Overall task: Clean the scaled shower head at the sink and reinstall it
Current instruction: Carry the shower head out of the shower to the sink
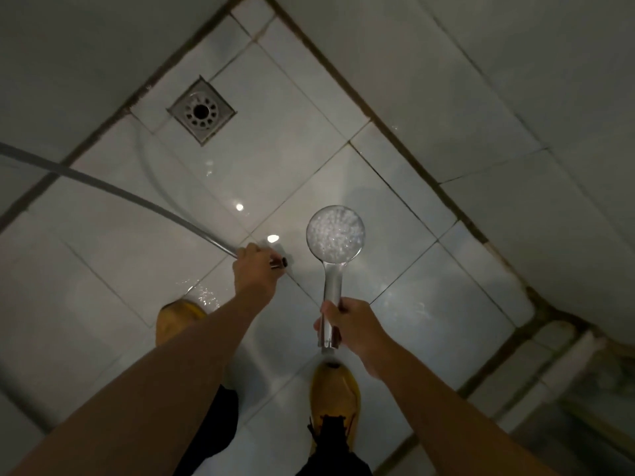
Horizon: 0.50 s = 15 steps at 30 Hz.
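Here the right hand [347, 324] gripped the shower head [335, 235] handle upright, its threaded end well apart from the hose nut [280, 262] in the left hand [254, 266]

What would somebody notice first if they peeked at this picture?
Probably the round shower head, glinting in the middle, held up by its handle in the right hand. Next, the left hand beside it grips the loose end of the grey hose, which curves away to the left edge. Up on the wet white floor tiles sits a square metal drain.
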Motion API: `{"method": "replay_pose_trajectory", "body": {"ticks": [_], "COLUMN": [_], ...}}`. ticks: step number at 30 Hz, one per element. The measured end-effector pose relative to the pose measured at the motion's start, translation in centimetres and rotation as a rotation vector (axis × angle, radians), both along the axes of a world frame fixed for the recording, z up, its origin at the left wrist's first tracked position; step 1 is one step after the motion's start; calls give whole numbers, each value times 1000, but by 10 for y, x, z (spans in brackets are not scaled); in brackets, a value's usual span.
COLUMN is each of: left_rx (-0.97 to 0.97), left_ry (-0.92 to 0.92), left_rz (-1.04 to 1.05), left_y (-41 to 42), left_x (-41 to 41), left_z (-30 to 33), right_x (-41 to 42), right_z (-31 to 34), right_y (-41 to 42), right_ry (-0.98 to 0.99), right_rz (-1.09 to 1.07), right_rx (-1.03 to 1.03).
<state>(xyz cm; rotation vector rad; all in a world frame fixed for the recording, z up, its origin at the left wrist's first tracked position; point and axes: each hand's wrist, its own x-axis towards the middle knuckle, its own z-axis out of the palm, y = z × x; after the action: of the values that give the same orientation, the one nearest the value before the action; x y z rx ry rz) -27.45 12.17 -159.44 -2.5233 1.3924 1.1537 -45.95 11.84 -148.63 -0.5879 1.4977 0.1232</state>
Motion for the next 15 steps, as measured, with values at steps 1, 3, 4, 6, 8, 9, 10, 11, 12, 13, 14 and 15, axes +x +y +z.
{"method": "replay_pose_trajectory", "body": {"ticks": [1,3,4,6,8,9,10,11,12,13,14,15], "left_rx": [16,59,80,128,136,131,119,110,105,111,123,139], "left_ry": [-58,-73,-63,-59,-41,-15,13,46,82,118,158,207], "left_rz": [-21,-16,-20,-38,2,27,49,71,89,107,131,179], "left_y": [0,0,1,1,2,3,4,6,9,13,18,22], "left_x": [0,1,1,2,3,3,3,4,5,6,8,9], "left_z": [-3,-10,-13,-10,3,12,25,39,54,70,85,103], "right_x": [1,3,3,3,2,1,0,1,2,3,5,7], "right_z": [-3,-7,-8,-6,3,10,18,28,39,51,63,76], "right_y": [1,3,4,4,4,5,5,5,6,7,7,8], "right_ry": [-1,1,0,-7,-3,0,1,-1,-2,-3,-7,-16], "right_rz": [1,-3,-5,-20,-31,-42,-53,-58,-57,-58,-64,-78], "right_rx": [2,3,2,0,8,13,17,19,21,20,17,14]}}
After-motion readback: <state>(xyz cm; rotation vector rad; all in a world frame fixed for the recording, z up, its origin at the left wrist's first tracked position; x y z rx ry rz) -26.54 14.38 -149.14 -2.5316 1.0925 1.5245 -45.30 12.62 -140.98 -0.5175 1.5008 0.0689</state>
